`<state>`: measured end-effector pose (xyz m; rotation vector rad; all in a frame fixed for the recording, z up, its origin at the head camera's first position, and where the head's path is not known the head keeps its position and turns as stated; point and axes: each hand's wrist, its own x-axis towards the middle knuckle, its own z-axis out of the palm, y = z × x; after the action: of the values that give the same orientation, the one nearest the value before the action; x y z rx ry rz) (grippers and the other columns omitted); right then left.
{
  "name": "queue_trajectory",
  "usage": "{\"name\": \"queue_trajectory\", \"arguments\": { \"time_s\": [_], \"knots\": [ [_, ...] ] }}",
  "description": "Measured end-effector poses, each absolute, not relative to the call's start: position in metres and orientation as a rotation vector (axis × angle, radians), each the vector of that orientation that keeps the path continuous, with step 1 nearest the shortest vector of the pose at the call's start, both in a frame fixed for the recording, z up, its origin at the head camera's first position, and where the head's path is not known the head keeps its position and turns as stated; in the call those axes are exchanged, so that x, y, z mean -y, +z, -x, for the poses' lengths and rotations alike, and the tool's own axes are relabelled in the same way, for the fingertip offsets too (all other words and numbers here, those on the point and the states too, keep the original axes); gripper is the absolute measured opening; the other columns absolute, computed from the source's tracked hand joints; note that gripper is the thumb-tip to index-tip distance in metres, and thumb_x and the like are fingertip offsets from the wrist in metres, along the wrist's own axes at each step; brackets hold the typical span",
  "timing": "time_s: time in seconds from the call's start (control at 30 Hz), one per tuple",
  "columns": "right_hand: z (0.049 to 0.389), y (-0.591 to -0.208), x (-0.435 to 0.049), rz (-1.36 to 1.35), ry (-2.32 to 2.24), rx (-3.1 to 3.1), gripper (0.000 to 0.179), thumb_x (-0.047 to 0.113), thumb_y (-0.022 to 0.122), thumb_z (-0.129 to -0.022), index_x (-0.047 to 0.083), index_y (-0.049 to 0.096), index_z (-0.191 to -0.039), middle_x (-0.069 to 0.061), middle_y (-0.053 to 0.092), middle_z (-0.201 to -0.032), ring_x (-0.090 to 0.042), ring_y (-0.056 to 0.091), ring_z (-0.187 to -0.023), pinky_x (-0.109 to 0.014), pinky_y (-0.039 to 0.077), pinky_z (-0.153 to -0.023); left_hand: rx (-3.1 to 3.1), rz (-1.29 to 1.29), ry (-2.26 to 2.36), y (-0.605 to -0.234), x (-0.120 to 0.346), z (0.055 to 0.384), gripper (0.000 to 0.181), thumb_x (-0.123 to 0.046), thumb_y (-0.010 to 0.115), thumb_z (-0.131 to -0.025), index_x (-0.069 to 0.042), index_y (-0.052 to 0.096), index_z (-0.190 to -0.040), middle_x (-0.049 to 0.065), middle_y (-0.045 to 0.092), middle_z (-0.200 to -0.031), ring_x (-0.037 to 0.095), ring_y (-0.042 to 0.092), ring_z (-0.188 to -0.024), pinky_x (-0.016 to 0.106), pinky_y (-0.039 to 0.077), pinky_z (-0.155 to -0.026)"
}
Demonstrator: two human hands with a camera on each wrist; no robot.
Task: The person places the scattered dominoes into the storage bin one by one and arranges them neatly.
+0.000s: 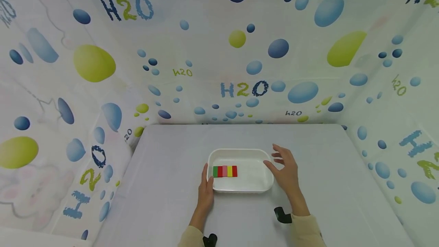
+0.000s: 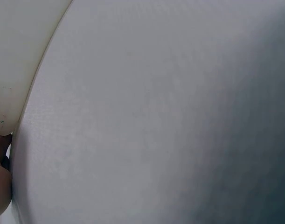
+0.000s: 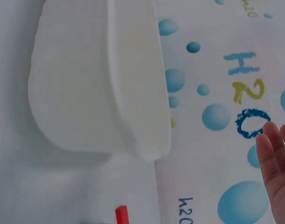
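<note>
A white tray (image 1: 253, 172) is in front of me in the head view. Several small coloured blocks (image 1: 225, 171) lie side by side in its left part: green, red, pink, yellow and red. My left hand (image 1: 205, 193) holds the tray by its left end, thumb at the rim and fingers along the outside. At the right end, my right hand (image 1: 287, 170) has its thumb over the rim and its fingers spread apart, with nothing between them. The right wrist view shows those fingers (image 3: 273, 158) straight, away from the tray (image 3: 72, 84).
A white table (image 1: 164, 155) lies under the hands. Behind it and at both sides hangs white cloth (image 1: 205, 48) printed with blue and green dots and H2O lettering. A small red piece (image 3: 122, 215) shows at the bottom of the right wrist view.
</note>
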<state>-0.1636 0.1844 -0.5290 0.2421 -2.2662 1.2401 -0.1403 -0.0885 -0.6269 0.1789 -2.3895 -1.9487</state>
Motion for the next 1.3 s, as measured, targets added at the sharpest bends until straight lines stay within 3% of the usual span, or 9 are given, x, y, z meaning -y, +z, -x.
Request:
{"name": "queue_trajectory", "arguments": {
  "time_s": [0.1,0.13,0.2,0.33,0.43,0.63,0.77,1.3],
  "knots": [
    [0.16,-0.535,-0.2,-0.167,1.207,2.302,0.065,0.004,0.084,-0.073,0.006,0.057,-0.133,-0.015,0.06,-0.121,-0.028,0.063,-0.098,-0.015,0.053,-0.084,2.391,-0.178,-1.949,-0.627,0.088,0.141,0.056,-0.024,0.038,-0.105,-0.031,0.018,-0.157,0.005,0.027,-0.161,0.031,0.027,-0.148,0.058,0.027,-0.116],
    [0.159,-0.538,-0.205,-0.134,1.205,2.319,0.066,0.005,0.084,-0.073,0.006,0.057,-0.134,-0.015,0.06,-0.122,-0.028,0.063,-0.099,-0.017,0.053,-0.085,2.396,-0.171,-1.94,-0.627,0.088,0.141,0.056,-0.024,0.038,-0.105,-0.03,0.017,-0.157,0.006,0.027,-0.161,0.032,0.027,-0.147,0.059,0.028,-0.115],
    [0.157,-0.543,-0.215,-0.08,1.209,2.348,0.069,0.005,0.084,-0.073,0.007,0.055,-0.136,-0.015,0.058,-0.125,-0.029,0.061,-0.102,-0.024,0.053,-0.088,2.407,-0.17,-1.924,-0.628,0.088,0.141,0.056,-0.024,0.037,-0.105,-0.03,0.017,-0.157,0.006,0.028,-0.161,0.032,0.028,-0.147,0.059,0.028,-0.115],
    [0.155,-0.555,-0.232,0.026,1.227,2.457,0.074,0.007,0.082,-0.076,0.01,0.049,-0.142,-0.016,0.053,-0.133,-0.033,0.057,-0.112,-0.051,0.052,-0.092,2.423,-0.159,-1.899,-0.629,0.089,0.141,0.056,-0.025,0.037,-0.105,-0.026,0.016,-0.157,0.007,0.028,-0.161,0.033,0.028,-0.147,0.061,0.028,-0.114],
    [0.155,-0.563,-0.241,0.091,1.244,2.57,0.078,0.009,0.081,-0.077,0.008,0.043,-0.145,-0.021,0.047,-0.138,-0.04,0.054,-0.116,-0.058,0.049,-0.095,2.421,-0.158,-1.9,-0.629,0.089,0.142,0.056,-0.025,0.036,-0.105,-0.024,0.017,-0.157,0.007,0.028,-0.161,0.033,0.028,-0.147,0.061,0.027,-0.114],
    [0.155,-0.578,-0.252,0.156,1.247,2.836,0.086,0.01,0.08,-0.078,0.004,0.033,-0.15,-0.028,0.034,-0.147,-0.046,0.048,-0.125,-0.06,0.045,-0.1,2.415,-0.175,-1.912,-0.628,0.089,0.141,0.056,-0.024,0.037,-0.105,-0.024,0.017,-0.157,0.007,0.029,-0.16,0.034,0.029,-0.146,0.062,0.029,-0.113],
    [0.155,-0.589,-0.255,0.192,1.221,2.938,0.09,0.009,0.08,-0.077,0.001,0.029,-0.151,-0.03,0.032,-0.146,-0.047,0.047,-0.125,-0.06,0.043,-0.103,2.412,-0.18,-1.924,-0.627,0.088,0.141,0.056,-0.024,0.037,-0.105,-0.024,0.017,-0.157,0.007,0.027,-0.161,0.033,0.027,-0.147,0.061,0.027,-0.115],
    [0.156,-0.612,-0.26,0.25,1.219,2.979,0.083,0.006,0.08,-0.075,-0.005,0.036,-0.145,-0.034,0.033,-0.141,-0.048,0.042,-0.126,-0.061,0.037,-0.108,2.407,-0.193,-1.921,-0.63,0.088,0.142,0.056,-0.024,0.038,-0.105,-0.029,0.017,-0.157,0.006,0.027,-0.161,0.032,0.025,-0.148,0.06,0.026,-0.115]
  ]
}}
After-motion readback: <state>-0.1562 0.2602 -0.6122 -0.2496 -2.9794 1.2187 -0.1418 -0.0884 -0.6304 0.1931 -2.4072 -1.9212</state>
